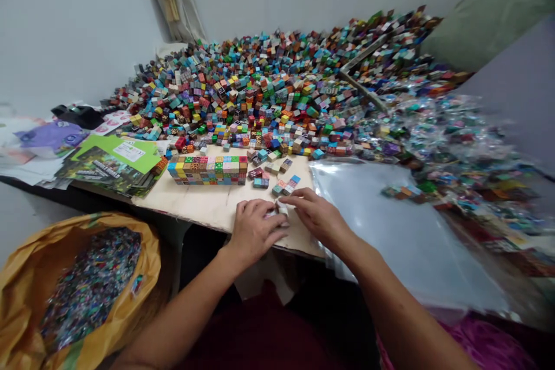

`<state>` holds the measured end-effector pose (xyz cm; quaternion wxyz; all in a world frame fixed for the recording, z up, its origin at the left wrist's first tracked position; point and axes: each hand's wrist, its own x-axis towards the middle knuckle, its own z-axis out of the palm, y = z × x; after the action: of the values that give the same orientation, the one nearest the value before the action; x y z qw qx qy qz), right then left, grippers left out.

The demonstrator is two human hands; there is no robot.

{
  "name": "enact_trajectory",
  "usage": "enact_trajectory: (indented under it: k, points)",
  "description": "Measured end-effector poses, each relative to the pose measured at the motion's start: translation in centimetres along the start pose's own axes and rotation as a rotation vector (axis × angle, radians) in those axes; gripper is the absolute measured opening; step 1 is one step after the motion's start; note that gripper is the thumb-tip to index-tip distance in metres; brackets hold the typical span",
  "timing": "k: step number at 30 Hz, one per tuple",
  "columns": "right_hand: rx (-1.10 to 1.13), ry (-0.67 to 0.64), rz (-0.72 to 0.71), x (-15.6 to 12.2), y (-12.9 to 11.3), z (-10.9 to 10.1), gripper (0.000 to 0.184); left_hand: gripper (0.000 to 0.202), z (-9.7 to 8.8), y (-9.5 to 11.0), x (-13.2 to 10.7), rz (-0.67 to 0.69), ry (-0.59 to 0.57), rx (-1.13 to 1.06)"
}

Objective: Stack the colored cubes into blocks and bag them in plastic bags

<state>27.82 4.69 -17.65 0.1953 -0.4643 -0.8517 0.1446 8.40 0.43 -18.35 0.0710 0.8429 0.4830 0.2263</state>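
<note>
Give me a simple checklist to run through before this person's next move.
1. Left grip at the small pale piece: ok, fingers over it.
2. Right grip touching that piece: cannot tell; a fingertip is right by it.
3. Piece's pattern readable: not ok, blurred and partly covered.
4. Long block stack in neat rows on the board: ok.
5. Loose blocks close by: ok, just beyond the fingers.
6. Plastic sheets uncovered: not ok, coloured blocks lie at the right edge.

pale piece (281, 207): partly hidden by left fingers (262, 207) | yellow bag (150, 251): cut off left | packets (459, 121): blurred
</note>
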Motion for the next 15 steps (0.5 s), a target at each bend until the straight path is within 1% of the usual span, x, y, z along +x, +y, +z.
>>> enact_trajectory:
  k: [3,5,7,11,13,15]
  points:
    - [-0.159,-0.144,-0.004,0.9,-0.3,0.3,0.041,0.019,0.5,0.3,0.1,-0.027,0.04,0.013]
    - [-0.219,-0.167,0.029,0.9,-0.3,0.4,0.037,0.02,0.8,0.3,0.1,-0.03,0.063,0.008]
    - [-0.233,-0.139,0.082,0.5,0.3,0.3,0.032,0.021,1.0,0.2,0.1,-0.015,0.069,-0.01]
    - [-0.19,-0.072,0.181,-0.3,2.1,-0.1,0.023,0.022,1.0,0.1,0.3,0.003,0.047,-0.045]
    - [-0.203,-0.042,0.251,-0.3,2.7,-0.2,0.022,0.026,1.0,0.1,0.4,0.004,0.022,-0.038]
    - [-0.265,0.022,0.307,0.1,2.9,-0.3,0.025,0.031,1.1,0.1,0.6,0.004,-0.014,-0.022]
